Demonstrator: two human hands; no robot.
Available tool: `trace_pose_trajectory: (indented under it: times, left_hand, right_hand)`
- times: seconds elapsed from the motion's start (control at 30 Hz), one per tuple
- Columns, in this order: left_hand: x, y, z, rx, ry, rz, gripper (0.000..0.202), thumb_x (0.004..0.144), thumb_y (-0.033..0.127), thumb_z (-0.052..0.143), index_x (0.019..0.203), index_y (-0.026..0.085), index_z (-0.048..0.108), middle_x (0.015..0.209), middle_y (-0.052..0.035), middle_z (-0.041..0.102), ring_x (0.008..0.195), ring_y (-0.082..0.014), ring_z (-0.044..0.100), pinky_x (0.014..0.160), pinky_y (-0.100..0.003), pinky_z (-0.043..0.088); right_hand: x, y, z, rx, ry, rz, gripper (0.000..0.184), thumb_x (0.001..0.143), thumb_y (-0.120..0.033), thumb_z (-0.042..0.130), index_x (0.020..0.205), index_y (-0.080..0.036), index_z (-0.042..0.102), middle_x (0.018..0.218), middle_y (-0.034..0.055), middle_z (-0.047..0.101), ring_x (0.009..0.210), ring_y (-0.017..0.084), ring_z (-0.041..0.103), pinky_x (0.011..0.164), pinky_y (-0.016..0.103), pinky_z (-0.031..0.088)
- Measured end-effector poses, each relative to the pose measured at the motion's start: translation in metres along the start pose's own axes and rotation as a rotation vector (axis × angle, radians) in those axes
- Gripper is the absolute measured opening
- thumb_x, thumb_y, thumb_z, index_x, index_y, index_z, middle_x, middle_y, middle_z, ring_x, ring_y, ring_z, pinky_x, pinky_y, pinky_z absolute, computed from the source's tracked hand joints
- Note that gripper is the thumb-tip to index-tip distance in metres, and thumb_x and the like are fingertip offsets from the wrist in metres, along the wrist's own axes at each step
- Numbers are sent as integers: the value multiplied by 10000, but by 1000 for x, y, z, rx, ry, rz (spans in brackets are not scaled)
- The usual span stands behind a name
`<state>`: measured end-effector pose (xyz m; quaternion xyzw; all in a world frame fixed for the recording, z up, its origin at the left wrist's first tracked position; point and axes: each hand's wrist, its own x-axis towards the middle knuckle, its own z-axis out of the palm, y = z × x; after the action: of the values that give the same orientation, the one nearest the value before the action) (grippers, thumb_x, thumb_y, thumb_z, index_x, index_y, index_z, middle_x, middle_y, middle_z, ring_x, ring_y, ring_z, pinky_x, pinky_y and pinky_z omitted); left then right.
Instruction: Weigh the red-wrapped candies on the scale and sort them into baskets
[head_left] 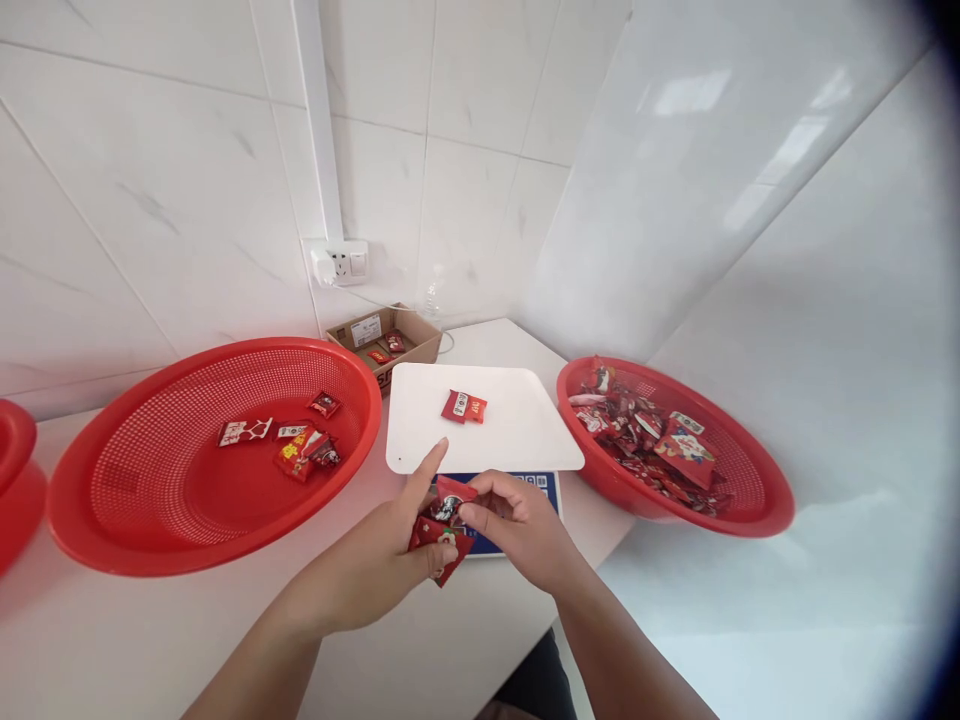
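In front of the scale [487, 545], my left hand [382, 560] is closed on red snack packets [451, 568], its thumb across them and its index finger stretched out toward the tray. My right hand [521, 520] pinches the corner of another small red packet [454, 492] just above those. Behind both hands, the scale's white tray [420, 440] carries a pair of small red packets [463, 406] lying side by side. The undersides of the held packets are hidden by my fingers.
A red mesh basket [112, 470] with several packets stands left, and a fuller red basket [772, 515] stands right. Behind the tray is a cardboard box [420, 340] with a few packets. Part of another red basket [15, 440] shows far left. A plug sits in the wall socket [349, 264].
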<state>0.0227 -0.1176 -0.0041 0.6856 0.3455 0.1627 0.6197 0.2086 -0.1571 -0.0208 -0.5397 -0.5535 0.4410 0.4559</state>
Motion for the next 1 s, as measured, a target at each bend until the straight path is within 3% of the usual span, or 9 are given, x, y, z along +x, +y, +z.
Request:
trace_pose_trajectory:
  times: [0.1,0.23,0.33,0.43,0.5,0.6,0.77,0.9,1.0]
  left_hand:
    - [3,2,-4,2,87,48,616,873,382,521,1444,349,293,899,-29,650,840,-202,600,759,-341,474]
    - [7,9,-4,23,94,146,369,888,391,491,1227,294,600,1047,-55,670,972,-228,603,823,-311,461]
    - [8,9,-1,25,113,145,377,883,376,499,1240,293,588,1016,-54,680,943,-231,612,806,-316,463]
    - [9,5,0,41,168,86,455,880,395,492,1325,301,498,866,-27,675,809,-208,613,725,-306,466]
    - [9,2,-2,73,203,55,485,882,415,477,1355,308,453,803,-5,649,715,-181,584,669,-290,457]
    - [7,1,-10,74,274,47,503,884,443,468,1368,314,421,829,1,631,756,-173,577,703,-286,457]
    - [3,7,-23,-84,366,46,550,836,457,549,1353,307,435,858,-7,655,863,-205,620,762,-303,471]
    - [0,10,-30,-154,476,49,583,760,453,652,1305,314,502,808,1,665,744,-194,621,670,-278,483]
    - [-2,11,-36,-175,540,51,591,738,471,671,1288,316,521,798,3,659,692,-177,607,623,-261,487]
  right_hand:
    - [1,-1,-3,129,34,17,272,762,-469,637,749,-208,563,669,-24,568,619,118,513,605,254,435]
    - [0,-2,-1,113,28,-11,301,773,-506,614,792,-208,578,668,-23,556,609,114,497,598,250,437]
    - [2,0,1,68,80,-39,293,792,-497,585,769,-205,580,669,-10,573,616,125,513,597,255,440]
    - [11,3,-7,-92,236,-97,271,805,-463,564,741,-202,595,682,7,603,654,147,545,636,272,449]
    - [24,6,-23,-219,354,-113,261,812,-445,542,753,-201,611,693,16,623,672,161,566,654,285,453]
    - [51,12,-58,-384,448,-82,240,800,-416,529,775,-198,627,675,20,640,670,181,592,652,304,460]
    - [89,28,-99,-667,428,-5,228,809,-342,506,802,-180,666,759,59,695,715,207,635,710,349,486]
    - [91,38,-94,-754,434,-77,328,823,-269,507,1099,-162,648,1147,128,654,1018,241,612,916,405,450]
    - [81,41,-84,-844,341,-160,378,849,-264,502,1200,-176,610,1273,117,589,1195,232,521,1037,406,379]
